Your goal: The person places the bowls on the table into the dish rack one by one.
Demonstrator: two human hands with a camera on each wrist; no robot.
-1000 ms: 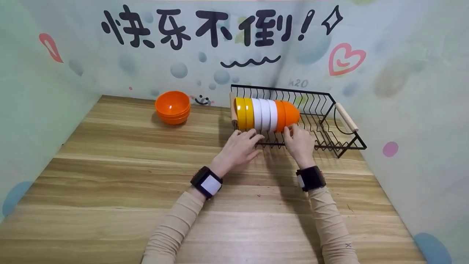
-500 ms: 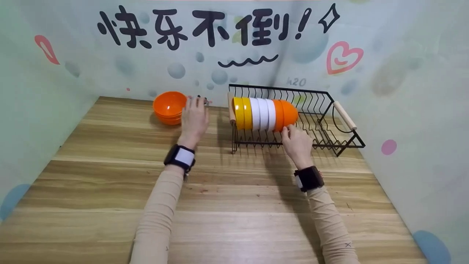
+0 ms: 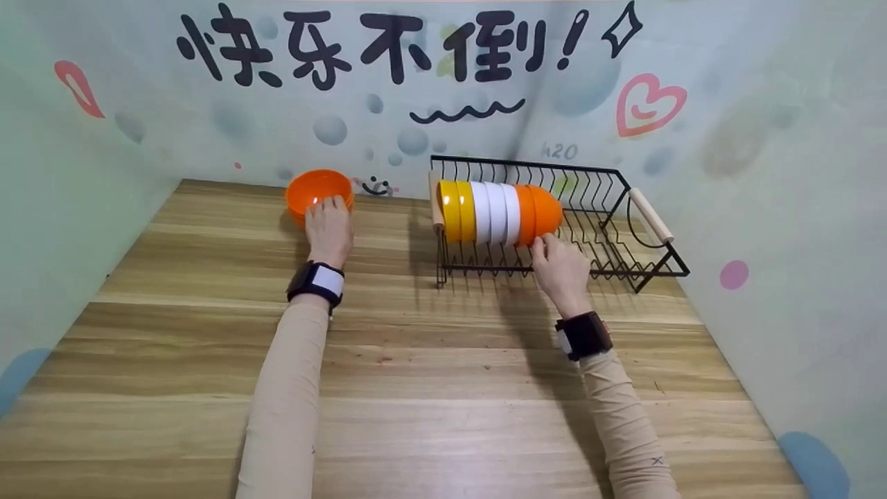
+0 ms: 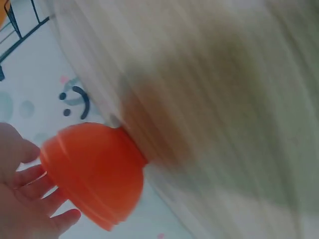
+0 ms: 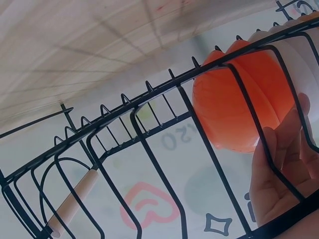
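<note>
Orange bowls (image 3: 319, 188) sit stacked on the counter (image 3: 443, 388) near the back wall. Left hand (image 3: 328, 229) rests against the stack's near side, fingers (image 4: 47, 186) spread. Right hand (image 3: 560, 267) touches the orange bowl (image 3: 544, 215) ending the row in the black dish rack (image 3: 644, 256), fingers straight.

On a wooden table (image 3: 443, 360), the left hand (image 3: 328, 225) rests its fingers on the near rim of a stack of orange bowls (image 3: 319, 190) in the upper left of the frame. Right of centre stands a black wire rack (image 3: 610, 229) holding a row of bowls on edge (image 3: 500, 213): yellow, white, then orange. The right hand (image 3: 560, 265) touches the orange end of that row. Painted lettering and a heart mark the wall (image 3: 651, 107) behind.
</note>
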